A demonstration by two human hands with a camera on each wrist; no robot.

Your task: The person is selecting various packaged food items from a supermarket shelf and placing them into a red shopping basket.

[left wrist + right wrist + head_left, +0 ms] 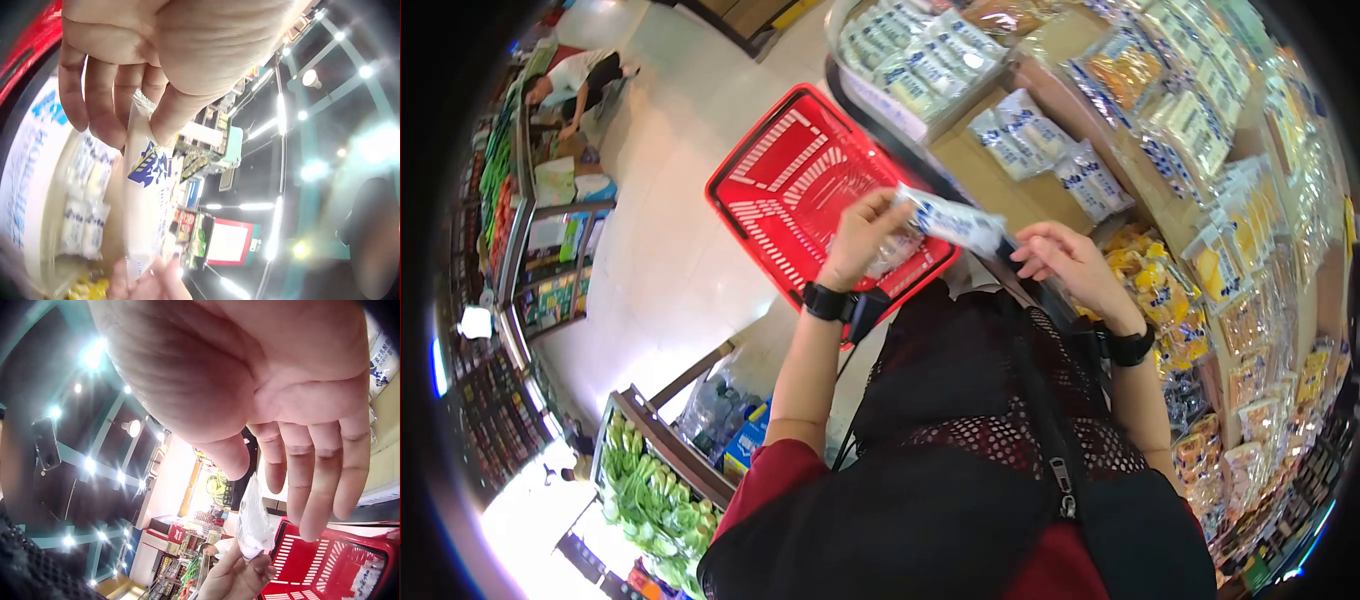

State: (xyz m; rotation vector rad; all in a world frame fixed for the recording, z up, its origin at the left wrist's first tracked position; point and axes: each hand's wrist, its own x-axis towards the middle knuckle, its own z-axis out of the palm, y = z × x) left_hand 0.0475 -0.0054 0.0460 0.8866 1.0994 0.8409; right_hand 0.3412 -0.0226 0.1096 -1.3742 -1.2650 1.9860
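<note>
My left hand (862, 238) pinches one end of a white plastic-wrapped snack pack (962, 224) with blue print. In the left wrist view, thumb and fingers close on the crimped top of this slim white pack (145, 194). My right hand (1068, 262) is just off the pack's other end, its fingers loosely bent and holding nothing. From the right wrist, its palm (300, 394) shows bare, with the pack beyond the fingertips. Under the left hand stands a red shopping basket (752, 165), with clear-wrapped packs (892, 256) inside, partly hidden by that hand.
To the right, a display shelf (970, 160) bears similar white packs (1022, 135), yellow-wrapped items (1160, 290) and many bagged goods. Leafy greens (650, 480) fill a stand at lower left. A person (580, 85) bends by a produce rack at far left, across the pale floor (655, 200).
</note>
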